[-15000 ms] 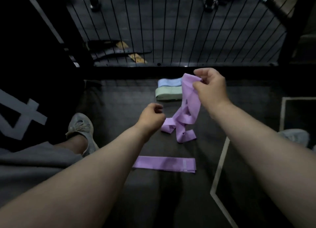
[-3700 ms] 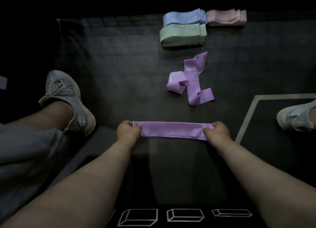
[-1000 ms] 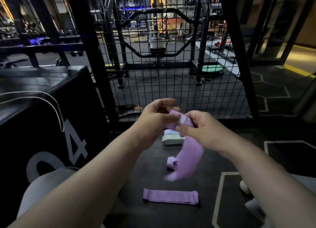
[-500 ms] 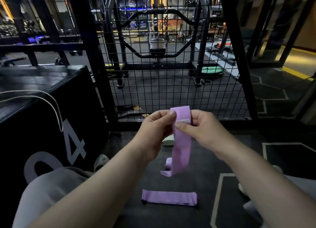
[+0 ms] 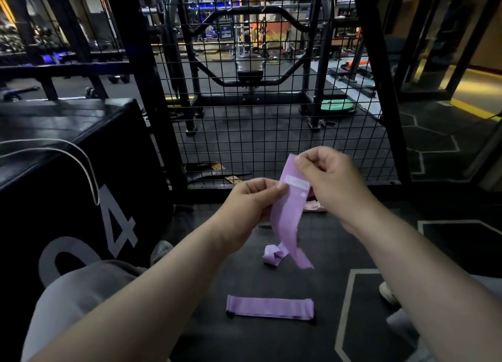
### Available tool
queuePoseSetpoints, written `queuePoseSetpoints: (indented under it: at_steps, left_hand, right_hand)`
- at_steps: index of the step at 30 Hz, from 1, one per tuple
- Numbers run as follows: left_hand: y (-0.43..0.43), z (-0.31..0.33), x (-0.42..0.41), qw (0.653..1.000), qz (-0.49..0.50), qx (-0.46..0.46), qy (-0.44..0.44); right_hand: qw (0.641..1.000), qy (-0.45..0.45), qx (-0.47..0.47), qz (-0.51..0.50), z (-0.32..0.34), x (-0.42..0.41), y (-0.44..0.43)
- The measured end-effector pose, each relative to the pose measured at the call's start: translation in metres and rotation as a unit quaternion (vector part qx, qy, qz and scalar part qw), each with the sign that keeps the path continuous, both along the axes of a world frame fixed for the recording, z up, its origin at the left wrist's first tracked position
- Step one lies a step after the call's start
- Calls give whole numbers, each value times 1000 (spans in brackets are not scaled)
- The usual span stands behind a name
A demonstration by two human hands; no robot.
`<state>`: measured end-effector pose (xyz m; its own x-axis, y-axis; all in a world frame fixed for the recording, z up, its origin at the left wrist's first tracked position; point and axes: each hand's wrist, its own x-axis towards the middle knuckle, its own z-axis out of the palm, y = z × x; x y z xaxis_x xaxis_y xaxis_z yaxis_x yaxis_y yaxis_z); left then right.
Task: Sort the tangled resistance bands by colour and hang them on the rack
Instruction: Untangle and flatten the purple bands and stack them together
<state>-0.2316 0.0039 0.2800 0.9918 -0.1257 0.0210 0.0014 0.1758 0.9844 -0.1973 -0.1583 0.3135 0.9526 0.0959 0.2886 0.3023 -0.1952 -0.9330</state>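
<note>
Matt purple band, black metal wire mesh, glossy black box.

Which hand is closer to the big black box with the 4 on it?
Left. The left hand is right of the big black box; the right hand is farther right, beyond the purple elastic band both hold.

Both bare forearms reach forward from the lower corners and converge near the middle of the view, with the hands close together. The left hand sits lower, fingers curled, thumb and fingertips pinching the side edge of a purple band. The right hand is higher, pinching the band's top end between thumb and forefinger, its other fingers curled in.
</note>
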Motion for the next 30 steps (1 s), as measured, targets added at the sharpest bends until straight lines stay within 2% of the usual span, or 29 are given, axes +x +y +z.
queuePoseSetpoints:
  at_steps: [4,7,12,17,20,24,30]
  left_hand:
    - [-1,-9,-2,1000,-8,24,-9]
    - [2,-14,-1,998,-20,54,-7]
    - [20,-28,-9,984,-152,89,30]
    - [41,-43,-12,972,-178,133,73]
    - [52,-48,-11,975,-148,136,94]
    - [61,-54,-4,980,-37,148,128]
    - [72,-80,9,969,125,67,205]
  right_hand:
    - [999,38,-31,15,-5,3,-3]
    - [999,23,-9,-23,-2,6,-7]
    - [995,20,39,-88,5,16,-29]
    - [987,43,67,-138,4,25,-51]
    - [982,46,82,-165,-1,29,-61]
    - [978,60,73,-188,-16,33,-67]
    - [974,121,31,-189,-64,44,-69]
